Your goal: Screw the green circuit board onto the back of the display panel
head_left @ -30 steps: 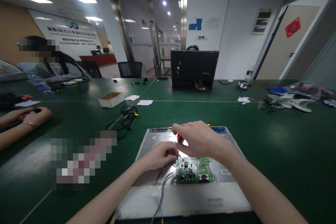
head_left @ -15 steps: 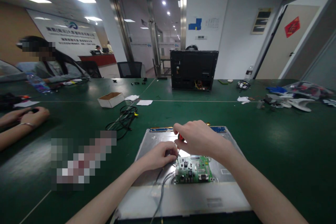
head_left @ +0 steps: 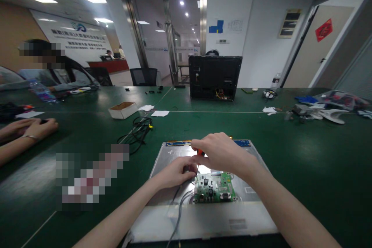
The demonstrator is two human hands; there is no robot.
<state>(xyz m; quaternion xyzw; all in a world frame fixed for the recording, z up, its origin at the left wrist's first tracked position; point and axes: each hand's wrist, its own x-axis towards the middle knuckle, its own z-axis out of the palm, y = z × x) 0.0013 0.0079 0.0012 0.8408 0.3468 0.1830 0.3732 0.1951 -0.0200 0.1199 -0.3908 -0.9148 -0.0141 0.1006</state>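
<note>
A metal display panel [head_left: 209, 221] lies flat on the green table, its back side up. On it sits a green circuit board [head_left: 216, 188], with grey cables [head_left: 179, 213] running off its left side. My right hand [head_left: 222, 151] is closed around the red-orange handle of a screwdriver [head_left: 200, 152], whose thin shaft points down at the board's upper left corner. Beside that corner, my left hand [head_left: 180, 171] has its fingers pinched together near the shaft's tip; whatever they hold is hidden. A blue strip board [head_left: 242, 143] runs along the panel's far edge.
A black monitor housing [head_left: 215, 77] stands at the far side. Black cables [head_left: 138, 130] and an open cardboard box [head_left: 123, 111] lie left of centre. Another person's hands [head_left: 39, 128] are at the left. Scraps and white parts [head_left: 331, 115] lie on the right.
The fingers of my right hand have shifted slightly on the screwdriver handle. My left hand has barely moved. The other person's hands have moved slightly to the right.
</note>
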